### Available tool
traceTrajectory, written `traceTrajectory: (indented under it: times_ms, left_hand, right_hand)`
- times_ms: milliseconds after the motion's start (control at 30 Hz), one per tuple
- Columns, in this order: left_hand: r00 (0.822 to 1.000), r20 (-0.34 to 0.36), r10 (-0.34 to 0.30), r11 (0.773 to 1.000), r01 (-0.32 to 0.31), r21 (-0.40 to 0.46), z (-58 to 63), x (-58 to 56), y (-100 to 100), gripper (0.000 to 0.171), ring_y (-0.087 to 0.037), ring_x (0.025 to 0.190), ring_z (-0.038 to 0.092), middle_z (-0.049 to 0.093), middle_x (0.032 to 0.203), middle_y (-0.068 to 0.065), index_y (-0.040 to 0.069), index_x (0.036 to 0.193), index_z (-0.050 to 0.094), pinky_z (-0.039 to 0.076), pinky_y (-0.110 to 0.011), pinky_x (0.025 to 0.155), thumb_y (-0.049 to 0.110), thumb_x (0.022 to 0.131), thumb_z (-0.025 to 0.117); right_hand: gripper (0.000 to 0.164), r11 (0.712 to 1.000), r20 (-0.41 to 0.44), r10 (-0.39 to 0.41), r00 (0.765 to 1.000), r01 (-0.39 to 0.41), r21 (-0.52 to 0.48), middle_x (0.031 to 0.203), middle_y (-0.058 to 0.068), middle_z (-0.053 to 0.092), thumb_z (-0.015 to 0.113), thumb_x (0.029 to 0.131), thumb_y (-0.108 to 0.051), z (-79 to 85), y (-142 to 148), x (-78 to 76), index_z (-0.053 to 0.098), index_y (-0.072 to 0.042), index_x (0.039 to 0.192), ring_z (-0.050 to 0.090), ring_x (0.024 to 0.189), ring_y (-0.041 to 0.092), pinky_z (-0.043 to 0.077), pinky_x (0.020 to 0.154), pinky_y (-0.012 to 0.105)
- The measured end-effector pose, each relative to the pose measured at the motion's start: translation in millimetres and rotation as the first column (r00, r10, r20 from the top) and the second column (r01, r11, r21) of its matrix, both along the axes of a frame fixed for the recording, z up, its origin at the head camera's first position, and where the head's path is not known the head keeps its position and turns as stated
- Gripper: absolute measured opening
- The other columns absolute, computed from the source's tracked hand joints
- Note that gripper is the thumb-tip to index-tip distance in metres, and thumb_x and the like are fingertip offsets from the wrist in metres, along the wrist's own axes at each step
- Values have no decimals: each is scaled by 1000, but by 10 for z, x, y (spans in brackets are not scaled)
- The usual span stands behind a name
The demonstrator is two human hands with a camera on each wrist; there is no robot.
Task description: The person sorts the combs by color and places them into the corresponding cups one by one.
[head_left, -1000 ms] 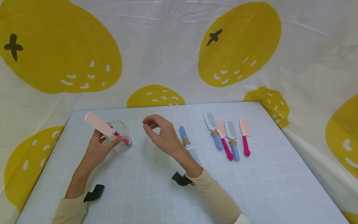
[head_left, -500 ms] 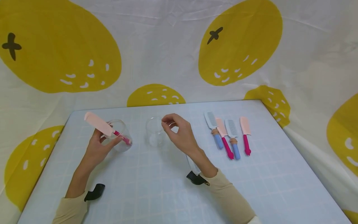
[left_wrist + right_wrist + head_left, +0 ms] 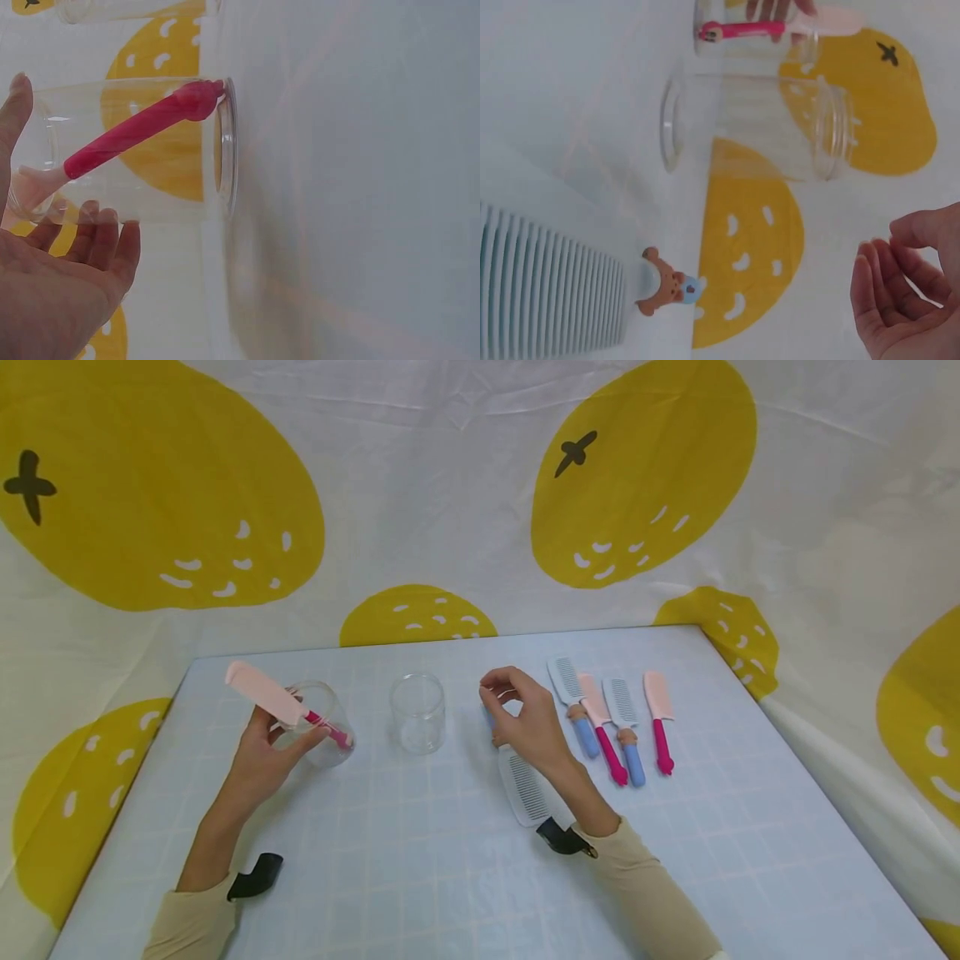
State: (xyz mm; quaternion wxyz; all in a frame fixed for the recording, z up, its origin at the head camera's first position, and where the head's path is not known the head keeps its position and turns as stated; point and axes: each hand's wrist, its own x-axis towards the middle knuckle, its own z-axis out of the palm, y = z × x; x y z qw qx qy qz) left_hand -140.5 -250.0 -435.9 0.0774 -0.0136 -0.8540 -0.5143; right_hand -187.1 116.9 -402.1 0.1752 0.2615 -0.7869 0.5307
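Observation:
My left hand (image 3: pixel 258 764) grips a clear glass jar (image 3: pixel 324 753) near its rim, thumb on one side and fingers on the other. A pink comb (image 3: pixel 262 693) leans inside that jar; its dark pink handle (image 3: pixel 127 139) points down to the base. My right hand (image 3: pixel 525 718) hovers over a light blue comb (image 3: pixel 527 789) lying on the table, covering part of its blue handle. In the right wrist view, the fingers (image 3: pixel 866 289) are loosely curled with nothing between them. The comb's brown bear ornament (image 3: pixel 660 283) shows below the hand.
A second clear jar (image 3: pixel 417 717) stands between the hands. Right of my right hand lie two blue combs (image 3: pixel 567 681) and two pink combs (image 3: pixel 658 696), some side by side. A patterned cloth (image 3: pixel 450 510) hangs behind the table (image 3: pixel 420 877).
My right hand has moved right, from in front of the second jar to above the lone blue comb, so that jar now shows fully. The left hand and its jar have stayed put.

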Motion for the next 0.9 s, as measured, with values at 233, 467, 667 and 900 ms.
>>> traceTrajectory:
  times_ms: [233, 467, 667, 900]
  left_hand:
    - [1000, -18, -4, 1000, 5, 12, -5, 19, 8, 83, -40, 137, 34, 38, 155, -20, 11, 160, 23, 31, -72, 111, 27, 97, 74]
    - [1000, -7, -6, 1000, 6, 28, 3, 31, 14, 85, -41, 139, 32, 36, 155, -21, 10, 161, 21, 30, -72, 112, 27, 97, 74]
    - [1000, -2, -4, 999, 4, 34, 3, 35, 18, 86, -42, 141, 30, 35, 156, -21, 9, 161, 19, 29, -72, 113, 27, 97, 74]
    - [1000, -5, -2, 1000, 3, 21, 14, 24, 15, 86, -41, 140, 30, 36, 155, -21, 9, 161, 19, 29, -72, 112, 27, 97, 74]
  right_hand:
    - [16, 997, 12, -57, 998, 57, 48, 106, 8, 72, 71, 97, -6, -69, 199, -6, 69, -2, 112, 66, 94, 21, 59, 85, 43]
    - [16, 989, -4, -121, 993, 121, 86, 105, 9, 72, 71, 95, -4, -118, 388, -11, 69, 0, 111, 67, 91, 22, 60, 82, 43]
    - [18, 980, 21, -157, 987, 154, 127, 107, 10, 72, 72, 96, -5, -157, 540, -13, 69, 1, 113, 67, 92, 23, 60, 84, 43]
    - [20, 968, 63, -198, 978, 185, 168, 108, 13, 70, 72, 95, -4, -190, 748, -31, 68, 2, 114, 68, 92, 26, 61, 81, 47]
